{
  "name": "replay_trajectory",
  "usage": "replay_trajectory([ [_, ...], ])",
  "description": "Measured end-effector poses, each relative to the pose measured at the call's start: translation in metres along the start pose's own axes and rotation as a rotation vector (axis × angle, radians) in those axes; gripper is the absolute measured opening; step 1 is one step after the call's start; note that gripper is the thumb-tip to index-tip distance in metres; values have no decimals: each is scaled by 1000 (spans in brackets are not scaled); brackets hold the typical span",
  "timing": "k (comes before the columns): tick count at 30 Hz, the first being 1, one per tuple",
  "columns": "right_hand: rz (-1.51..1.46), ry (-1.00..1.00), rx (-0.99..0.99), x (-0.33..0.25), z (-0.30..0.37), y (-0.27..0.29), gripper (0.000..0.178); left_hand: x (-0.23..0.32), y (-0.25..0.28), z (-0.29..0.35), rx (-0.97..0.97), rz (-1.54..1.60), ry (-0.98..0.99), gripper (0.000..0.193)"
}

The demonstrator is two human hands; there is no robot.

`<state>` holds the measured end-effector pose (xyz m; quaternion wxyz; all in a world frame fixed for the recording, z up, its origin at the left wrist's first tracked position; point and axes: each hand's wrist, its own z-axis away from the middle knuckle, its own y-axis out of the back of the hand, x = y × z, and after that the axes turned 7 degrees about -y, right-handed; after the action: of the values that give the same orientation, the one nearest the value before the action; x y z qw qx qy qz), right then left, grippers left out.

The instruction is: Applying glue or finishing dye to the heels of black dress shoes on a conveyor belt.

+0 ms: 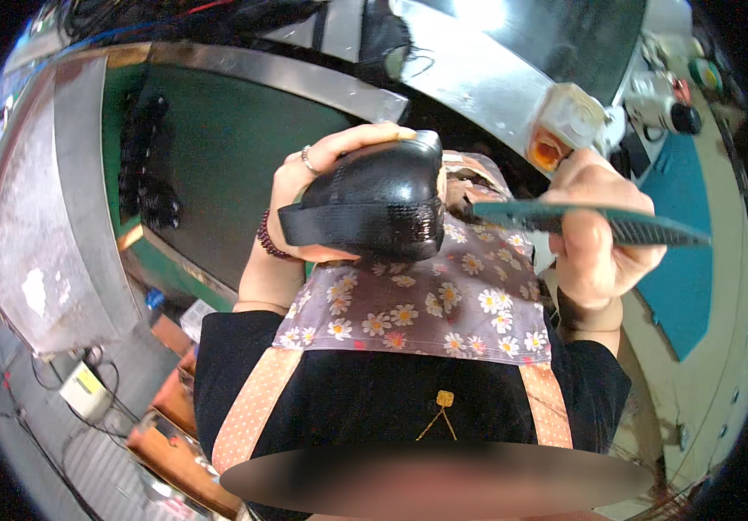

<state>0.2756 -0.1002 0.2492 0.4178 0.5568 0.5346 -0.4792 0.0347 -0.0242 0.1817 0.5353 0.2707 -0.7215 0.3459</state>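
Note:
My left hand [291,187] is closed around a glossy black shoe [374,187], its fingers over the upper and a black strap running across it. My right hand [599,230] grips a long, flat, dark green brush-like tool [660,227] with a ridged end. Its other end points left, close to the shoe; I cannot tell if they touch, and bristles do not show clearly. Just beyond my right hand stands a cloudy plastic container [573,113] with amber-brown residue inside. Below both hands lies a grey apron [404,300] with a daisy print.
A dark green conveyor-like surface [235,156] with a metal rim spans the left, black items along its far side. A metal ledge [478,65] runs ahead. At right are a teal sheet [678,252] and a white bottle with a black cap [656,108]. Boxes [174,391] stand lower left.

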Motion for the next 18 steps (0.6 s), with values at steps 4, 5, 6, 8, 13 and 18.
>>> replay_trajectory([
  [4, 60, -24, -136, 13, -22, -25, 13, -2, 13, 22, 131, 9, 42, 46],
  [5, 188, -29, -102, 26, -25, -30, 10, -12, 23, 30, 130, -73, -29, 49],
  [6, 267, -138, -55, 34, -25, -36, 9, -16, 35, 37, 78, -58, -83, 81],
  [8, 341, -329, 50, 56, -26, -49, 9, -27, 61, 49, 121, -144, -157, 80],
  [13, 522, -480, 193, 57, -13, -21, 16, -36, 54, 87, 589, 104, -6, 100],
  [18, 600, -592, 221, 57, -19, -20, 22, -93, 136, 125, 1014, -214, 110, 72],
])
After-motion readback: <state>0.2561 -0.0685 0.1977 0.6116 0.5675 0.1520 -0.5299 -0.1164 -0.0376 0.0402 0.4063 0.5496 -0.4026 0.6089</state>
